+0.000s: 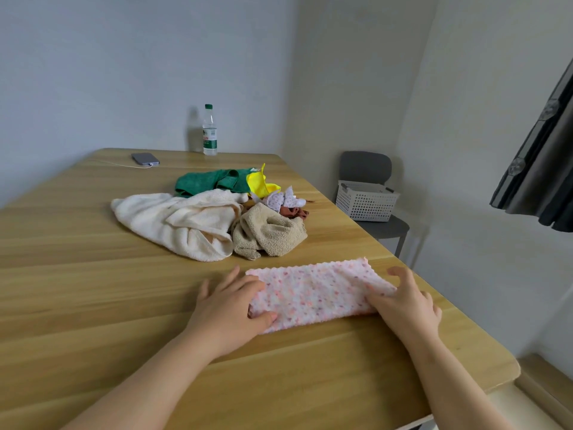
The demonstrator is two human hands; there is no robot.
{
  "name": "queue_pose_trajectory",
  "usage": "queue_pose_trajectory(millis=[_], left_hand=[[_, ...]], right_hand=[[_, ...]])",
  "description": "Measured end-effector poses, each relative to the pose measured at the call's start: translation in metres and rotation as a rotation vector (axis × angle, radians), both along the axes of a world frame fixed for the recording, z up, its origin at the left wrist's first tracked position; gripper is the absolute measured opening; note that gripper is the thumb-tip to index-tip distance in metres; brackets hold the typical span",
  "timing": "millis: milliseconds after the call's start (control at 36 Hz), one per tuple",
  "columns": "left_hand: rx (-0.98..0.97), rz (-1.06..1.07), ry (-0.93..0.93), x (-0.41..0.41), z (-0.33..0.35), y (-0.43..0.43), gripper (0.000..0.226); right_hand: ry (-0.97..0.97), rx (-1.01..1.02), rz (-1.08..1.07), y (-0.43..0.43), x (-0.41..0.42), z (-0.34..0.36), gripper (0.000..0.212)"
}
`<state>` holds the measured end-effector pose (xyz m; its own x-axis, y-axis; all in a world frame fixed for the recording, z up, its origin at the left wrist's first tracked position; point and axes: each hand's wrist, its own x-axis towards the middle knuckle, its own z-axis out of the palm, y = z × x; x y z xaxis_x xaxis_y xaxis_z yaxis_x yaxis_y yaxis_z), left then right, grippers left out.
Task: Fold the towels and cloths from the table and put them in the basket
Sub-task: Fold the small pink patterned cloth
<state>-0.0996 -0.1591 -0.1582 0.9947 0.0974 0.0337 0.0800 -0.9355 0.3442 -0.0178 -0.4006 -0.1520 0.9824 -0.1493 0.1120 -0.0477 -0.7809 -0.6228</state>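
A pink speckled cloth (313, 293) lies folded into a long strip near the table's right front edge. My left hand (229, 308) rests at its left end, fingers fairly straight and thumb pressing on the near corner. My right hand (409, 305) lies on its right end with fingers spread. Behind it is a loose pile: a cream towel (179, 221), a tan towel (273, 234), a green cloth (214, 181), a yellow cloth (262, 184), a lilac dotted cloth (283, 200) and a reddish-brown cloth (294, 211). The white perforated basket (366, 203) sits on a grey chair (366, 166) beyond the table's right edge.
The wooden table (93, 274) fills the view, with its right edge close to my right hand. A water bottle (210, 131) and a phone (145, 158) on a cable stand at the far end by the wall. A dark curtain (542, 166) hangs at the right.
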Motion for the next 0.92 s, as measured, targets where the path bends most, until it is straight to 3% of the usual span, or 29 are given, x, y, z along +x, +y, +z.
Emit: queue_pose_trajectory(millis=[167,306,361,444,583,722,833,917], left_hand=[[-0.024,0.016,0.014,0.002,-0.002,0.004,0.062],[-0.118,0.026,-0.022,0.001,-0.001,0.007,0.093],[-0.204,0.05,-0.038,0.0,0.001,0.007,0.094],[-0.352,0.114,-0.078,0.001,0.006,0.009,0.075],[-0.48,0.188,-0.145,0.002,0.012,0.01,0.051],[-0.424,0.157,-0.18,0.003,0.01,0.009,0.041],[-0.338,0.164,-0.136,0.005,0.008,0.008,0.035],[-0.281,0.173,-0.127,0.007,0.003,0.009,0.034]], right_hand=[[0.021,0.253,-0.103,0.01,0.011,0.011,0.044],[-0.213,0.502,0.149,0.047,-0.005,0.027,0.049],[-0.288,0.487,0.27,0.065,-0.013,0.029,0.045],[-0.334,0.442,0.457,0.089,-0.025,0.024,0.042],[-0.28,0.318,0.622,0.106,-0.04,0.005,0.05],[-0.262,0.209,0.601,0.108,-0.043,-0.008,0.041],[-0.159,0.176,0.736,0.105,-0.051,-0.002,0.036],[-0.303,0.077,0.756,0.101,-0.051,-0.002,0.017]])
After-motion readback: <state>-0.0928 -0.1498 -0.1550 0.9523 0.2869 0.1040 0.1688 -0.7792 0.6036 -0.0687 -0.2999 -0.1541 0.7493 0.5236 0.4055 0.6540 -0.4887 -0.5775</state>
